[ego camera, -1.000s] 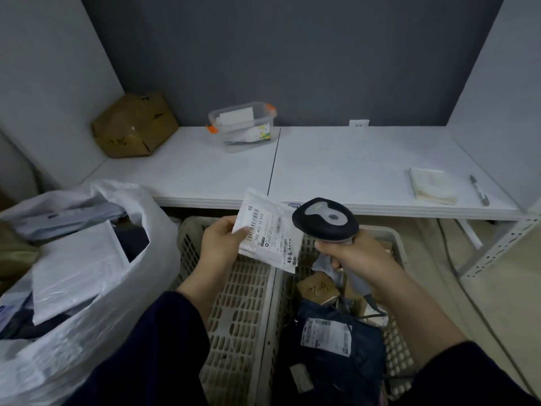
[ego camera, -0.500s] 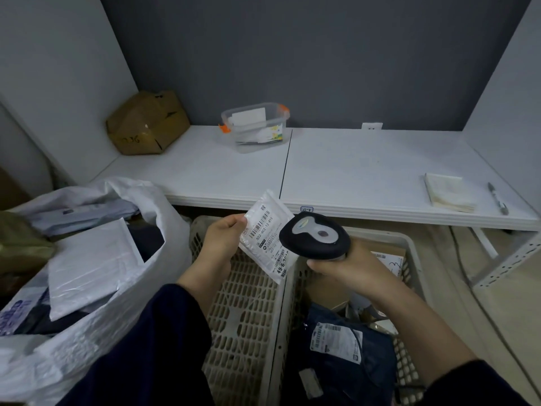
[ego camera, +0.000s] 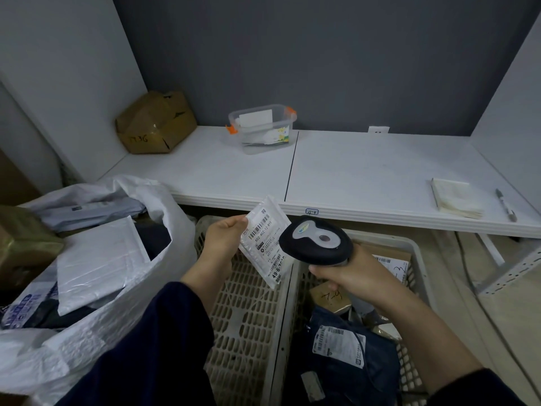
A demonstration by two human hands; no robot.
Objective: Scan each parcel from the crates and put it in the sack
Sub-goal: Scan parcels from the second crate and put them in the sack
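Observation:
My left hand (ego camera: 223, 238) pinches a small white parcel (ego camera: 263, 234) by its left edge, label facing me, above the left crate (ego camera: 248, 323). My right hand (ego camera: 355, 273) grips a black barcode scanner (ego camera: 316, 240) whose head sits just right of the parcel and covers its right edge. The right crate (ego camera: 415, 253) holds a dark blue parcel (ego camera: 351, 356) with a white label, small brown boxes and other packets. A white sack (ego camera: 96, 317) at the left stands open, with white and dark parcels inside.
A white table (ego camera: 351, 171) runs behind the crates. On it are a brown cardboard box (ego camera: 155, 124), a clear plastic tub (ego camera: 263, 127), a pad of paper (ego camera: 455, 197) and a pen (ego camera: 506, 205). Another brown box (ego camera: 20, 241) sits at the far left.
The scanner has moved left, closer to the parcel, and now overlaps its right edge. My view has shifted left, so the table and crates sit further right.

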